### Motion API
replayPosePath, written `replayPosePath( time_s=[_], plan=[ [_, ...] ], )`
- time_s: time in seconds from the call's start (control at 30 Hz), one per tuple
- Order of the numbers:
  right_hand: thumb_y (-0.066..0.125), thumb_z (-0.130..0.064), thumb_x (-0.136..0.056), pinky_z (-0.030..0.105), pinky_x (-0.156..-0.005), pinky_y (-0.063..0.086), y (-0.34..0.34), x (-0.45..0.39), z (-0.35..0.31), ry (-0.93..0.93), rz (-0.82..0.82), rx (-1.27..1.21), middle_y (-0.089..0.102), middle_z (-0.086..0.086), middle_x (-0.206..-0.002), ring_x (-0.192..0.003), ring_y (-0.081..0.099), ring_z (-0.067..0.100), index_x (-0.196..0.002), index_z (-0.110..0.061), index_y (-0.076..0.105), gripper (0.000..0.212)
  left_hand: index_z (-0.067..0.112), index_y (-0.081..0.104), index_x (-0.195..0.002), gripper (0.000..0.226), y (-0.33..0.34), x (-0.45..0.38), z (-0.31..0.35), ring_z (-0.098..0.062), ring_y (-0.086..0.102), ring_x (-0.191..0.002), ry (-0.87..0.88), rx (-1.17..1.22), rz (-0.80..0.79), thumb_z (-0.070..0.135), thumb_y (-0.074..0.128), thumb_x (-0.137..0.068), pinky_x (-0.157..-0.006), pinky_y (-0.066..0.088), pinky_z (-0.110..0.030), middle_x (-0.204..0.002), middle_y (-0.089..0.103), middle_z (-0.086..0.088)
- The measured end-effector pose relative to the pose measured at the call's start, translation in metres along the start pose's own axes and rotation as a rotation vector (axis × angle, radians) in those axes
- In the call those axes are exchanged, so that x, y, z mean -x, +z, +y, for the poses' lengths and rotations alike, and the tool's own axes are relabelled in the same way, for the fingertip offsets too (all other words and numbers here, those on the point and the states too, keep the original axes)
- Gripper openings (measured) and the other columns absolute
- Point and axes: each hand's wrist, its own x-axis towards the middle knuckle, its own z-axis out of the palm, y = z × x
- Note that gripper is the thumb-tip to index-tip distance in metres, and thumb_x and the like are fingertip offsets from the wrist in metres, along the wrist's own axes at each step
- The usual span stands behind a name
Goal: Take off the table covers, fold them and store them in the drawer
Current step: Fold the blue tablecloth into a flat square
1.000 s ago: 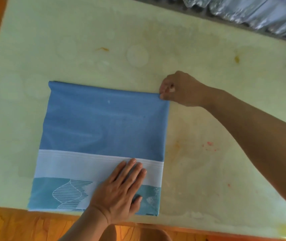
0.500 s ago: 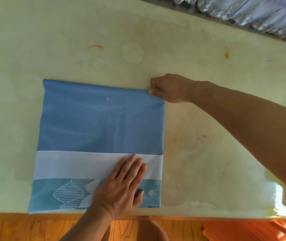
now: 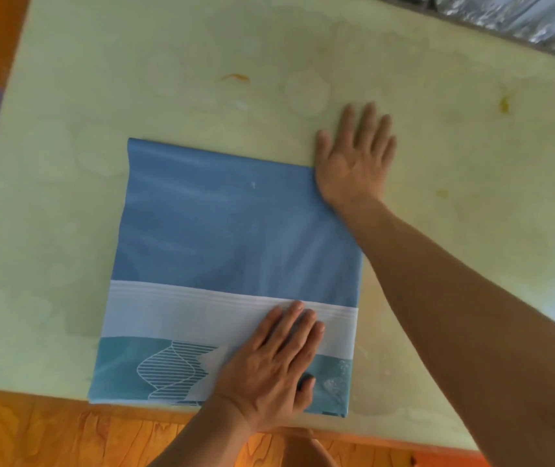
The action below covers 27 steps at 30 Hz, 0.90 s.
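Right hand [image 3: 353, 156] no longer pinches far corner; now flat, fingers straight. Left hand [image 3: 269, 369] still presses flat, fingers straight. Folded table cover [image 3: 222, 237]: blue, white band, teal border.

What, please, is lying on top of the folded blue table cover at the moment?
The left hand presses flat on the folded blue table cover; whatever lies under that palm is hidden.

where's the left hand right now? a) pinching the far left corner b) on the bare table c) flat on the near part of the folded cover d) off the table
c: the left hand lies flat, fingers straight, on the folded cover near the table's front edge.
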Motion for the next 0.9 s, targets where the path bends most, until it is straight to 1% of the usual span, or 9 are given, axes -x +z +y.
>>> replayPosePath(
  time_s=[0.1, 0.2, 0.27, 0.33, 0.43, 0.53, 0.6, 0.7, 0.9],
  plan=[
    [0.019, -0.055, -0.101, 0.052, -0.124, -0.003, -0.001, -0.014, -0.002, 0.046, 0.068, -0.018, 0.003, 0.014, -0.168, -0.154, -0.002, 0.036, -0.16, -0.02, 0.018, 0.069, 0.004, 0.039, -0.154, 0.079, 0.0, 0.0, -0.001, -0.037, 0.024, -0.153, -0.003, 0.016, -0.01, 0.047, 0.056, -0.09, -0.121, 0.021, -0.052, -0.162, 0.032, -0.019],
    [0.028, -0.046, -0.102, 0.05, -0.124, 0.007, -0.001, -0.003, -0.005, -0.015, 0.247, -0.005, 0.025, 0.018, -0.162, -0.15, 0.018, 0.038, -0.152, -0.014, 0.038, 0.06, 0.007, 0.052, -0.146, 0.073, -0.014, 0.002, 0.002, -0.034, 0.031, -0.151, -0.016, 0.198, -0.062, 0.039, 0.062, -0.082, -0.118, 0.032, -0.051, -0.158, 0.042, -0.014],
    [0.032, -0.043, -0.101, 0.051, -0.122, 0.013, 0.0, -0.004, -0.006, -0.003, 0.269, -0.014, 0.034, 0.018, -0.158, -0.146, 0.026, 0.039, -0.147, -0.012, 0.043, 0.057, 0.011, 0.062, -0.134, 0.059, -0.035, -0.01, -0.009, -0.03, 0.043, -0.141, -0.053, 0.354, -0.001, 0.031, 0.063, -0.078, -0.111, 0.041, -0.048, -0.149, 0.048, -0.008],
    [0.035, -0.042, -0.1, 0.051, -0.119, 0.019, 0.003, -0.007, -0.005, -0.002, 0.287, 0.001, 0.039, 0.016, -0.154, -0.141, 0.032, 0.039, -0.143, -0.012, 0.046, 0.053, 0.012, 0.064, -0.128, 0.047, -0.06, -0.043, -0.028, -0.032, 0.046, -0.135, -0.113, 0.427, 0.121, 0.024, 0.06, -0.083, -0.11, 0.042, -0.048, -0.144, 0.049, -0.011],
    [0.04, -0.04, -0.098, 0.048, -0.117, 0.025, 0.003, -0.011, -0.001, 0.003, 0.339, -0.04, 0.044, 0.014, -0.151, -0.137, 0.037, 0.037, -0.138, -0.011, 0.051, 0.05, 0.004, 0.039, -0.153, 0.064, -0.079, -0.12, -0.071, -0.032, 0.021, -0.154, -0.161, 0.191, 0.16, 0.031, 0.049, -0.095, -0.125, 0.019, -0.047, -0.164, 0.03, -0.014],
    [0.039, -0.04, -0.099, 0.047, -0.118, 0.024, 0.004, -0.012, 0.003, 0.019, 0.342, -0.085, 0.043, 0.012, -0.152, -0.138, 0.035, 0.035, -0.138, -0.011, 0.05, 0.05, 0.012, 0.016, -0.162, 0.078, -0.07, -0.165, -0.123, -0.027, 0.009, -0.157, -0.059, -0.017, 0.021, 0.053, 0.039, -0.099, -0.127, 0.011, -0.044, -0.169, 0.013, -0.012],
    [0.038, -0.039, -0.099, 0.048, -0.118, 0.023, 0.004, -0.012, 0.003, 0.021, 0.354, -0.086, 0.042, 0.012, -0.152, -0.138, 0.035, 0.036, -0.138, -0.011, 0.05, 0.049, 0.014, 0.019, -0.162, 0.08, -0.065, -0.156, -0.158, -0.027, 0.009, -0.157, -0.073, -0.086, 0.0, 0.059, 0.036, -0.099, -0.127, 0.01, -0.043, -0.169, 0.014, -0.012],
    [0.036, -0.039, -0.1, 0.05, -0.119, 0.021, 0.003, -0.01, 0.001, 0.024, 0.329, -0.077, 0.04, 0.012, -0.153, -0.139, 0.033, 0.037, -0.138, -0.011, 0.048, 0.049, 0.007, 0.022, -0.161, 0.079, -0.073, -0.117, -0.206, -0.027, 0.009, -0.157, -0.206, -0.098, 0.05, 0.057, 0.037, -0.1, -0.127, 0.011, -0.044, -0.169, 0.015, -0.012],
    [0.038, -0.039, -0.098, 0.052, -0.118, 0.022, 0.0, -0.01, -0.001, 0.033, 0.302, -0.082, 0.039, 0.013, -0.154, -0.139, 0.032, 0.038, -0.137, -0.009, 0.046, 0.049, 0.004, 0.013, -0.161, 0.085, -0.084, -0.06, -0.276, -0.027, 0.004, -0.158, -0.387, -0.104, 0.048, 0.058, 0.032, -0.099, -0.127, 0.012, -0.045, -0.17, 0.01, -0.013]
  ],
)
